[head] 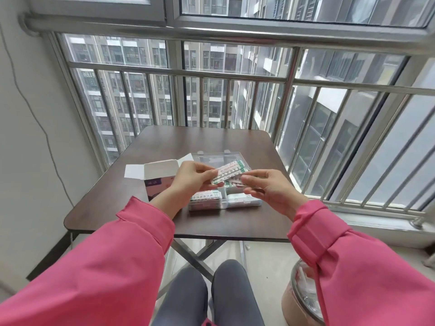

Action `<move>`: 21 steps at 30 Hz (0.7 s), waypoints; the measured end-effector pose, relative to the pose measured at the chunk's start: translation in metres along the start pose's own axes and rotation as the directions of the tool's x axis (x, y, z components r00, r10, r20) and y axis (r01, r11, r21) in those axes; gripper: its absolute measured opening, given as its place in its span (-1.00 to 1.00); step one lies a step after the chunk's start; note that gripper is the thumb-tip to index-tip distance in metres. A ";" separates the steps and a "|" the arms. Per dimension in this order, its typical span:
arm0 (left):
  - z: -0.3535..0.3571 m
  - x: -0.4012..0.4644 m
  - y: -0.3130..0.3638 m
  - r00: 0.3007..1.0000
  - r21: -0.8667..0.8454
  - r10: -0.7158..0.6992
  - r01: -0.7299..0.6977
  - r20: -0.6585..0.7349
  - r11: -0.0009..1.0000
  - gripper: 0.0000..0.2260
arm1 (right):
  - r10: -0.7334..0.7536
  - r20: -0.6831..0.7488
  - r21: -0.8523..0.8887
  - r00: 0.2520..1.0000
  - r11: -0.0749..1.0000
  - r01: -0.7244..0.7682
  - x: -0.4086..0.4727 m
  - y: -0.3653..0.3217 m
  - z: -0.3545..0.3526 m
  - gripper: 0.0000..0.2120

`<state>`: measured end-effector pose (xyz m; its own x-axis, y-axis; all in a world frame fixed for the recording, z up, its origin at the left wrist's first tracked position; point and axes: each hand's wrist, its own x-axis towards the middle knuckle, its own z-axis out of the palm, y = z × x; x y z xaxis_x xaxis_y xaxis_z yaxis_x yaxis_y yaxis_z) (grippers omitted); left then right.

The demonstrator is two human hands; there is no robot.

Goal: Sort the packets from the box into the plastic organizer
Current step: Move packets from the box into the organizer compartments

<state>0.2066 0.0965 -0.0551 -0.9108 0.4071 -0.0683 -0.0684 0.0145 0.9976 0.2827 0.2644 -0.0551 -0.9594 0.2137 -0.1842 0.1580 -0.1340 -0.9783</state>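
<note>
A clear plastic organizer (244, 203) lies on the brown table (146, 149) with its lid tipped open at the back. An open white and purple cardboard box (156, 178) stands left of it. Above the organizer, my left hand (190, 180) pinches a small fan of white, green-edged packets (229, 171) by their left ends. My right hand (268, 187) pinches the lowest packet at its right end. More packets (204, 196) lie in the organizer's front left compartment, and white ones (240, 197) fill the front right one.
The small folding table stands against a window with metal railing bars (235, 74). A round lidded bin (303, 292) sits on the floor at the lower right. My knees are under the table's near edge.
</note>
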 end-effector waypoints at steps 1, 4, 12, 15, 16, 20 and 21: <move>0.000 0.001 0.000 1.000 -0.010 -0.015 0.015 0.006 1.000 -0.89 | 0.003 0.000 -0.033 1.000 0.999 -0.003 0.001 0.000 0.000 -0.96; 0.002 0.004 -0.004 0.997 0.051 -0.071 0.071 0.004 0.996 -0.80 | 0.010 0.003 -0.105 1.000 0.994 -0.010 0.004 0.002 0.000 -0.96; 0.006 0.008 -0.010 0.992 0.021 -0.123 0.122 0.035 0.992 -0.83 | -0.072 -0.024 -0.086 0.997 0.994 0.070 0.006 0.001 -0.014 -0.76; 0.011 0.008 -0.010 0.994 -0.018 -0.098 0.098 0.046 0.995 -0.96 | -0.084 -0.054 -0.169 0.995 0.983 0.074 0.007 0.000 -0.020 -0.79; 0.013 0.009 -0.011 0.994 -0.035 -0.098 0.100 0.046 0.994 -0.94 | -0.083 -0.078 -0.160 0.994 0.985 0.069 0.008 0.000 -0.023 -0.76; 0.026 0.012 -0.011 0.990 -0.047 -0.115 0.118 0.076 0.992 -0.96 | -0.085 -0.077 -0.095 0.993 0.992 0.078 0.010 0.001 -0.028 -0.85; 0.030 0.013 -0.011 0.989 -0.042 -0.114 0.118 0.090 0.992 -0.96 | -0.084 -0.042 -0.109 0.996 0.991 0.079 0.010 0.001 -0.029 -0.89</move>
<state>0.2078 0.1286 -0.0663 -0.8566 0.4835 -0.1803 -0.1927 0.0245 0.9810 0.2797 0.2945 -0.0609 -0.9586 0.2645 -0.1055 0.1064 -0.0108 -0.9943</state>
